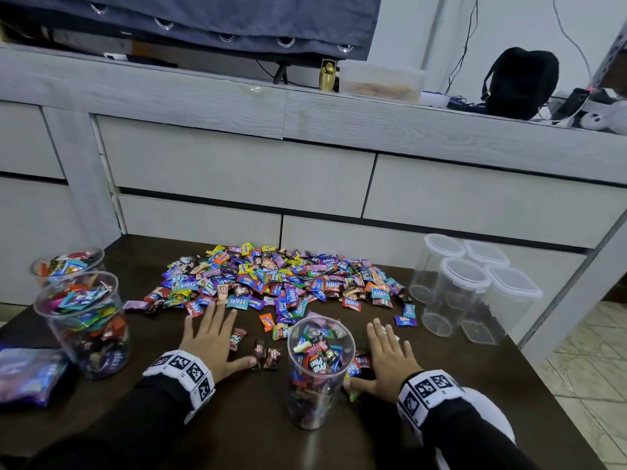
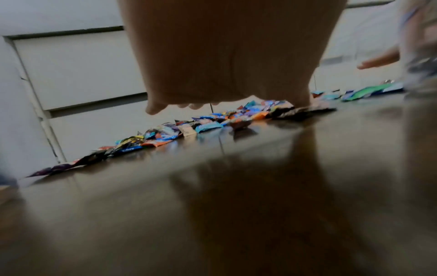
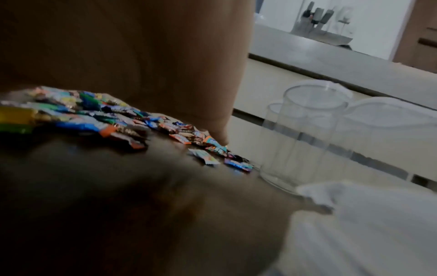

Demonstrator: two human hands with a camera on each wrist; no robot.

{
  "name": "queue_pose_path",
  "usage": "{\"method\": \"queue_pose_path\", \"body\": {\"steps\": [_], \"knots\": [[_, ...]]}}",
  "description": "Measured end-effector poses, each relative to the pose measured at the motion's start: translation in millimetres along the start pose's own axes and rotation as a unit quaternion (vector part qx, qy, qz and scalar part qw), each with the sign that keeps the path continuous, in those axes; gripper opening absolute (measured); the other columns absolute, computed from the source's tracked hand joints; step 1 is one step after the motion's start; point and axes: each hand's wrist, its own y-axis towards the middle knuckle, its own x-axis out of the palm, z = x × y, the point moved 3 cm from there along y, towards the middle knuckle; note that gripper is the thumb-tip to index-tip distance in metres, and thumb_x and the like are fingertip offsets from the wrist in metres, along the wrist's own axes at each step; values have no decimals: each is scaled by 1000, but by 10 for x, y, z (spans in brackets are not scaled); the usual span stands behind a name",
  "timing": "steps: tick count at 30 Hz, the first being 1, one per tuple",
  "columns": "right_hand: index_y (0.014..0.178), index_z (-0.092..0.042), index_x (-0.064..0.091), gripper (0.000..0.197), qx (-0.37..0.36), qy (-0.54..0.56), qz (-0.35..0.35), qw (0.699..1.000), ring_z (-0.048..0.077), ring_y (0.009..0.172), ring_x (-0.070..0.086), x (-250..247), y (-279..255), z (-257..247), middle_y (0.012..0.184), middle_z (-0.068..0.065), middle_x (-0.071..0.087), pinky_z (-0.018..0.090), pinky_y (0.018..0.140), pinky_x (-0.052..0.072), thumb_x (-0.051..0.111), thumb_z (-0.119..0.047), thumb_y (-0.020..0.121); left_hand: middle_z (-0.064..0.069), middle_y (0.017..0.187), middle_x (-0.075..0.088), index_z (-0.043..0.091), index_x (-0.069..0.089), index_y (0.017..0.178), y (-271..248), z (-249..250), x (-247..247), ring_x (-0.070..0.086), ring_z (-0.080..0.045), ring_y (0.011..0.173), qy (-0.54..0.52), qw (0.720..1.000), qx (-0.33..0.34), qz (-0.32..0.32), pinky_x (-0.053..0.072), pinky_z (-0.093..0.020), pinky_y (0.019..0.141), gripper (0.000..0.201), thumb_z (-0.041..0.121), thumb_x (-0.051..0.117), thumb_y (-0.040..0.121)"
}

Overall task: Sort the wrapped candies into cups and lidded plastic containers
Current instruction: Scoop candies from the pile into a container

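A wide heap of wrapped candies (image 1: 281,279) covers the middle of the dark table (image 1: 237,418). A clear cup (image 1: 319,368) half full of candies stands near the front, between my hands. My left hand (image 1: 212,337) lies flat with fingers spread, left of the cup, its fingertips at the heap's near edge; a few brown candies (image 1: 266,357) lie by its thumb. My right hand (image 1: 386,357) lies flat just right of the cup, palm down over some loose candies. From the left wrist view, the palm (image 2: 224,56) hovers above the heap (image 2: 189,123).
Two clear cups (image 1: 88,320) full of candies stand at the left, with a blue bag (image 1: 30,374) beside them. Several empty lidded plastic containers (image 1: 475,286) stand at the right (image 3: 307,134). Grey drawers (image 1: 237,171) rise behind the table. Its right edge drops to tiled floor.
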Motion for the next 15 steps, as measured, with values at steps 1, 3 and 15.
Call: {"method": "queue_pose_path", "body": {"steps": [1,3,15], "knots": [[149,-14,-17,123,-2,-8,-5,1000,22,145,-17,41,42,-22,157,1,-24,49,117,-1,45,-84,69,-8,161,-24,19,-16,154,61,-23,24,-22,-28,148,13,1000,-9,-5,-3,-57,117,119,91,34,72],[149,-14,-18,120,-7,-13,-10,1000,22,145,-18,104,155,-72,157,1,-24,51,116,-2,41,-84,71,-10,159,-28,18,-22,152,199,-53,32,-25,-31,146,19,1000,-15,-6,-4,-60,116,131,95,37,64],[146,-28,-24,105,3,13,2,1000,33,141,-23,-61,1108,-422,152,-2,-32,63,113,0,51,-65,83,-14,155,-35,32,-34,145,959,-288,-135,-24,-46,143,-54,992,-95,-67,3,-71,111,155,97,58,38]]}}
